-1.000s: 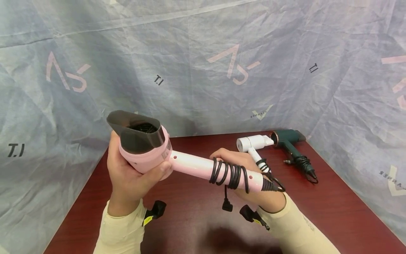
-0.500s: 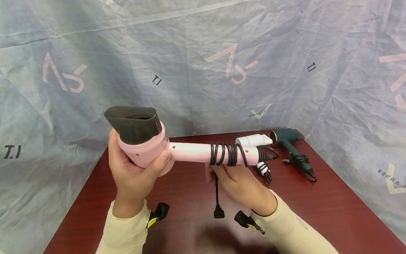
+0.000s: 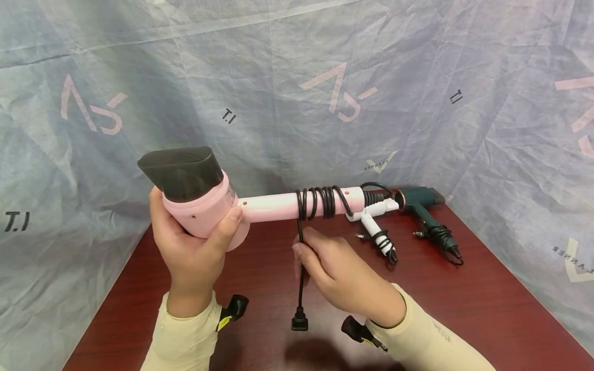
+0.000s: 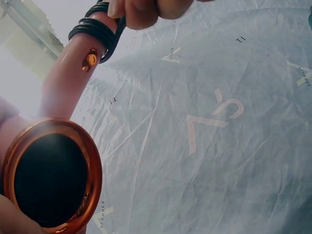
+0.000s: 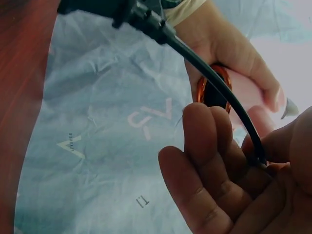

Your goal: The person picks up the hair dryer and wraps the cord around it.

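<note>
My left hand grips the head of a pink hair dryer, fingers behind it and thumb across the front. The dryer is held up above the table, its dark nozzle pointing up and its handle reaching right. Several turns of black power cord wrap the handle. Below the handle, my right hand pinches the cord's hanging end between thumb and forefinger, with the plug dangling under it. The right wrist view shows the cord running into the pinch, other fingers loosely curled. A copper-coloured ring shows in the left wrist view.
On the dark red table, a small white hair dryer and a dark green hair dryer lie at the back right, cords wrapped round their handles. Grey printed cloth hangs round the table's back and sides.
The dryer's handle has swung up to level, nozzle turning more upright. My right hand has moved from behind the handle to below it and now pinches the cord; the plug shifted left and down.
</note>
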A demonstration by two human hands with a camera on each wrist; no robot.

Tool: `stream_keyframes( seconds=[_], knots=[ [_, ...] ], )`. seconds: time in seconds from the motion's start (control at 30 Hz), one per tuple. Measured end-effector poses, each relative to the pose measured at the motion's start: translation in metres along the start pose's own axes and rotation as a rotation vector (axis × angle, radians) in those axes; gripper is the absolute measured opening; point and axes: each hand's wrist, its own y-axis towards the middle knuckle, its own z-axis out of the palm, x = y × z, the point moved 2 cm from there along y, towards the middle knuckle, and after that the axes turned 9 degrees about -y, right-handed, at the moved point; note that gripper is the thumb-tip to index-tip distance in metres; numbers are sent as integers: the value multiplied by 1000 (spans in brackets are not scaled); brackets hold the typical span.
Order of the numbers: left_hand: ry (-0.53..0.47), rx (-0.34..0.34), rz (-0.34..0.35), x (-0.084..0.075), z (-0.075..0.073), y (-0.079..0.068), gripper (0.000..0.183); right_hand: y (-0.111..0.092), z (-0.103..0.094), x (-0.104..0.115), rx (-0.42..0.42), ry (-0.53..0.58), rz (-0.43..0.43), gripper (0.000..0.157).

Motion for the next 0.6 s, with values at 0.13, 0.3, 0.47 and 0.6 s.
stream_keyframes(
  seconds=[0.13, 0.3, 0.47, 0.6],
  knots=[
    [-7, -14, -6, 0, -1, 1, 70, -3, 1, 6, 18, -10, 5, 28],
    [-1, -13, -4, 0, -2, 1, 73, -8, 0, 13, 50, 6, -1, 26],
    [53, -20, 26, -1, -3, 2, 75, -13, -4, 21, 58, 1, -28, 22],
    [149, -20, 70, -3, -4, 2, 75, -15, -7, 26, 51, -18, -55, 19]
  ],
)
